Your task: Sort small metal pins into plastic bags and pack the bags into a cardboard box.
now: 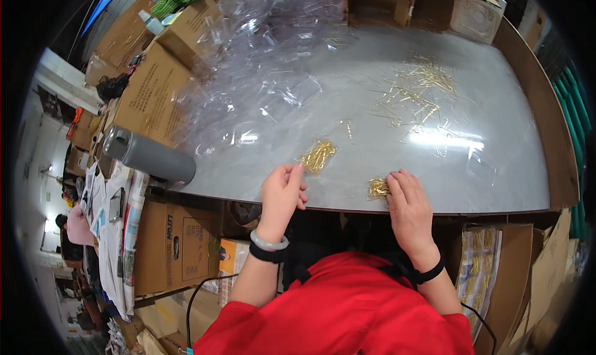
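Observation:
On the near part of the grey tabletop (pixel 248 184) lies a small heap of thin gold-coloured metal pins (pixel 318 157). My left hand (pixel 280 196) is at its near left side, with the index finger reaching toward it and the other fingers loosely bent. I see nothing held in it. By the front edge my right hand (pixel 408 203) rests with fingers stretched out together, their tips against a second, compact gold bundle (pixel 378 188). More gold pins (pixel 425 81) are strewn loosely farther back on the right. A few single pins (pixel 349 130) lie between the heaps.
Clear plastic packaging (pixel 254 75) is piled across the back left. A grey bottle (pixel 152 156) lies tilted at the table's left edge, near cardboard boxes (pixel 152 91). A raised cardboard border (pixel 537 100) runs along the right side. Below it, an open carton holds carded gold pieces (pixel 479 262).

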`<state>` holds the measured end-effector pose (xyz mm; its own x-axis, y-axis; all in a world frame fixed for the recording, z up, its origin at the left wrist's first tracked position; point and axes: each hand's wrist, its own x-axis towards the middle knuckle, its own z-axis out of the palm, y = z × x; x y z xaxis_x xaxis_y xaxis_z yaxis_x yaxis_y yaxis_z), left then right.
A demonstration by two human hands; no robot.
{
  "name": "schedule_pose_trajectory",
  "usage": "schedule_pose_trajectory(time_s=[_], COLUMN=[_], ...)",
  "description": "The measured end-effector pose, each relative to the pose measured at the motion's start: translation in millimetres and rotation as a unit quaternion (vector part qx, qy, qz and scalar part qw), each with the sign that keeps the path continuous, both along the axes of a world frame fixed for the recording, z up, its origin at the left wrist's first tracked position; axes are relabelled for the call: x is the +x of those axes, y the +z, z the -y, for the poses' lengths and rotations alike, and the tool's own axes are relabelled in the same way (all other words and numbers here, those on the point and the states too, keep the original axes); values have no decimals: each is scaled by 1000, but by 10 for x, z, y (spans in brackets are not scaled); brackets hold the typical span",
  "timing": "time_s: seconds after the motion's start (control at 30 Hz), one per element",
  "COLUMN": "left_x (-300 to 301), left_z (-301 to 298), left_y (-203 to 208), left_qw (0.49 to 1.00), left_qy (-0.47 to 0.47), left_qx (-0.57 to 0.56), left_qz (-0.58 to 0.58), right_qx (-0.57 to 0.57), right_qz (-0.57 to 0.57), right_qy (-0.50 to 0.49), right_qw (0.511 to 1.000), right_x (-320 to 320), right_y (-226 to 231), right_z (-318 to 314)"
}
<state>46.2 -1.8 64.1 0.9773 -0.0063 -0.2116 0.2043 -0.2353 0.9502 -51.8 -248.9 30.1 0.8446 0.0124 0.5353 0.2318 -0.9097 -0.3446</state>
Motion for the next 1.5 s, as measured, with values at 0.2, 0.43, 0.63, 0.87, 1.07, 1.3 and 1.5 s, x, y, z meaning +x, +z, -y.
schedule_pose_trajectory(time_s=[0.2,0.43,0.63,0.87,1.07,1.3,1.5], left_x=[182,13,105,33,434,400,398], left_z=[60,-1,-12,330,1800,3145,2892], left_y=[-14,-176,-112,443,466,154,311], left_qw=[999,990,988,933,836,819,882], left_qy=[-30,-20,30,-155,-461,-515,-468], left_qx=[34,-141,-153,198,195,230,45], left_qz=[-17,6,18,257,226,105,-20], right_qx=[-1,-8,6,-3,-9,14,-27], right_qz=[-3,-1,-7,3,24,50,0], right_qy=[-29,-47,-38,-12,-24,0,-29], right_qw=[1000,999,999,1000,999,999,999], right_x=[79,101,99,92,89,92,59], right_y=[53,21,76,30,-23,-147,-148], right_z=[-96,-97,-37,114,106,134,162])
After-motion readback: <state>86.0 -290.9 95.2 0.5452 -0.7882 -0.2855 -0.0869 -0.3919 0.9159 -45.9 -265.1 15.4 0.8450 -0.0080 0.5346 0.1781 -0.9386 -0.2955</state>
